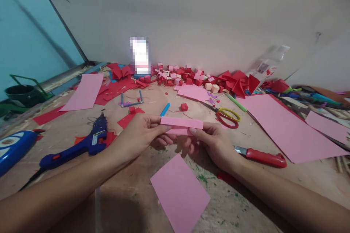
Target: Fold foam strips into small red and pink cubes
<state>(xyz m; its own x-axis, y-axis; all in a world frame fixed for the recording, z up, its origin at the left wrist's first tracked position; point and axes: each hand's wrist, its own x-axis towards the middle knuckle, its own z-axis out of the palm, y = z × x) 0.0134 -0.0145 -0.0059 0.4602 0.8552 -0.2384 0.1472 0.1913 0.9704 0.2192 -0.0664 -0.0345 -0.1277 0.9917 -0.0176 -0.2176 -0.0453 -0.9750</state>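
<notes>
Between my two hands is a small piece of pink paper (182,122), folded along its length, held above the table. My left hand (149,129) pinches its left end, thumb on the near face and fingers behind. The right end is pinched the same way by my right hand (212,138). Below them a larger pink paper sheet (180,193) lies flat on the wooden table. Just beyond my hands sit a small red paper cube (184,107) and a blue stick (165,109).
A blue glue gun (79,147) lies at left. To the right are scissors (228,116) with red and yellow handles, a red-handled knife (265,156) and large pink sheets (290,127). Several red and pink paper cubes (188,74) pile along the wall near a lit phone (140,56).
</notes>
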